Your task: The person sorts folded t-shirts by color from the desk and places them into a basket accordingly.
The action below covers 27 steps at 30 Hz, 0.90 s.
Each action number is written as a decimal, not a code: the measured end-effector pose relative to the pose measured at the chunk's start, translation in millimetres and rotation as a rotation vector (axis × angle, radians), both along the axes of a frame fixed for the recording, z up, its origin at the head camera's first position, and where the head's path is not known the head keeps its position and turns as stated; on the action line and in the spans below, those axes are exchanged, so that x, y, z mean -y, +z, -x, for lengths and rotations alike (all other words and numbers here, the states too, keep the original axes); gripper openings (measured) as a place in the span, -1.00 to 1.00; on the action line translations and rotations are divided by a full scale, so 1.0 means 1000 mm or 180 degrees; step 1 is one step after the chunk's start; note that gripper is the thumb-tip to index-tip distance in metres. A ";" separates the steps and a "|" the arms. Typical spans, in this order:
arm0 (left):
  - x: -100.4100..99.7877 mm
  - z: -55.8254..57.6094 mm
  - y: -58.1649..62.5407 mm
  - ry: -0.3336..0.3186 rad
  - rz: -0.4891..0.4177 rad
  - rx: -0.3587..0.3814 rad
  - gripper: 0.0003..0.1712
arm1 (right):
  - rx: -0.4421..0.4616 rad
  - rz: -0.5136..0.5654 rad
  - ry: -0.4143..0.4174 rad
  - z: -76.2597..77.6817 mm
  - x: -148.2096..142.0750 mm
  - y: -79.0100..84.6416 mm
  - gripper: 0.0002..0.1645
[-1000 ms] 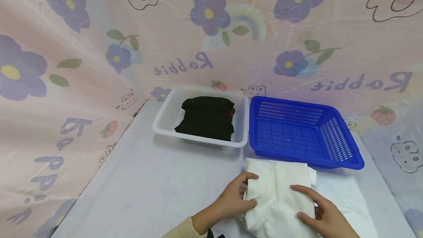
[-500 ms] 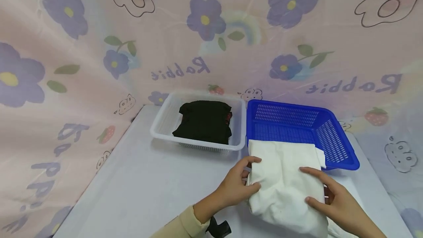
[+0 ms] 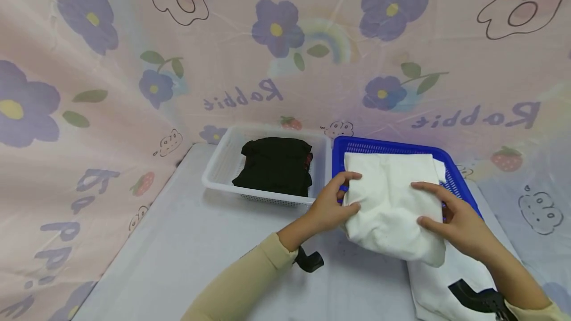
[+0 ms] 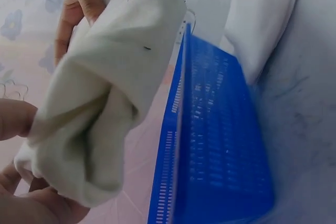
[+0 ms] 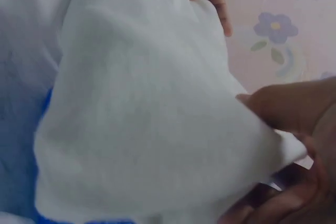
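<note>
A folded white garment [image 3: 392, 207] is held up between both hands, overlapping the blue basket [image 3: 466, 197] in the head view. My left hand [image 3: 332, 204] grips its left edge, thumb on top and some fingers curled beneath. On the opposite edge my right hand [image 3: 459, 219] grips it, thumb and index finger on the upper face. From the left wrist, the rolled layers of the garment [image 4: 105, 103] show beside the basket's outer wall [image 4: 226, 140]. In the right wrist view, the cloth [image 5: 142, 108] fills most of the picture, with the thumb at its edge.
A white basket [image 3: 218, 162] holding a folded black garment [image 3: 274, 167] stands left of the blue one. Another white cloth [image 3: 441, 286] lies on the table [image 3: 178, 241] at the right front. A printed curtain [image 3: 321, 88] hangs close behind the baskets.
Both hands have raised the white garment from near the table and carried it forward, so it now covers much of the blue basket in the head view. The white cloth beneath is more exposed.
</note>
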<state>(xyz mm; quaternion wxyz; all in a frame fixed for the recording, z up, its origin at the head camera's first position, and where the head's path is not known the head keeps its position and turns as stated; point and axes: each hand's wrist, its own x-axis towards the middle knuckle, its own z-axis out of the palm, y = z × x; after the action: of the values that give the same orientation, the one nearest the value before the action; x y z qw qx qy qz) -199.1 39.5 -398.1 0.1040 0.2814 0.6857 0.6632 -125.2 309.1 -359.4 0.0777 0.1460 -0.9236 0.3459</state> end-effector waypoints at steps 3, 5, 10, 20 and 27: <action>-0.009 0.016 0.006 0.0060 0.0023 -0.0049 -0.34 | 0.0003 -0.0065 -0.0082 0.016 -0.006 0.007 -0.18; -0.015 0.027 0.009 0.0120 0.0043 -0.0100 -0.34 | 0.0020 -0.0074 -0.0117 0.026 -0.011 0.011 -0.19; -0.031 0.053 0.010 0.0300 0.0166 -0.0205 -0.35 | 0.0132 -0.0148 -0.0260 0.053 -0.023 0.014 -0.24; -0.063 0.091 -0.008 0.0841 0.0495 -0.0095 -0.39 | 0.0487 -0.0192 -0.0380 0.102 -0.040 0.000 -0.24; -0.085 0.097 -0.025 0.1096 0.0799 0.0268 -0.39 | 0.0652 -0.0265 -0.0488 0.116 -0.054 -0.027 -0.22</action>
<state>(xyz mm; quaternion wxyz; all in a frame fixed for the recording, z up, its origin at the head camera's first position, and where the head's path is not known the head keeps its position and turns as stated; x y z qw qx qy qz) -296.5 124.6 -423.6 0.0519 0.1170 0.7959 0.5917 -241.2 363.5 -386.8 0.0032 0.0420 -0.9487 0.3134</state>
